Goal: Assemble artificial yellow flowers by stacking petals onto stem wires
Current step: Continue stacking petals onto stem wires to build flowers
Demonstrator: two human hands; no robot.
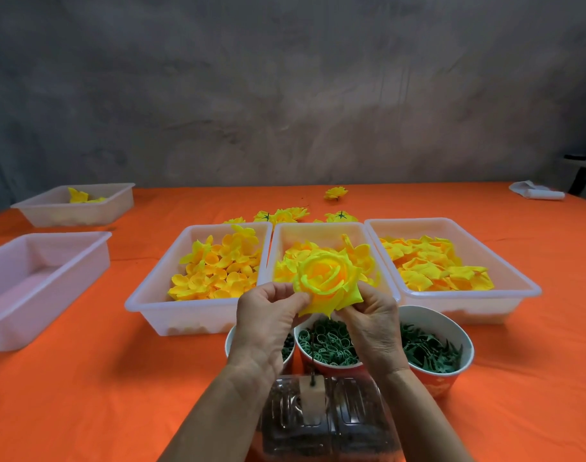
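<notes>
A layered yellow flower head (328, 278) is held up in front of the middle tray, its open face toward me. My left hand (268, 315) pinches its left edge. My right hand (373, 318) grips its lower right side from behind. A thin dark stem wire (313, 358) runs down from under the flower to a clear plastic bottle (325, 418) lying near me. Three white trays hold loose yellow petals: left (214, 265), middle (358, 251), right (435, 265).
Three cups stand by my wrists: green rings (328, 345), green leafy calyxes (428, 351), and a mostly hidden one (288, 348). Finished flowers (284, 215) lie behind the trays. Two more trays (34, 281) (74, 205) sit at the left on the orange tablecloth (118, 378).
</notes>
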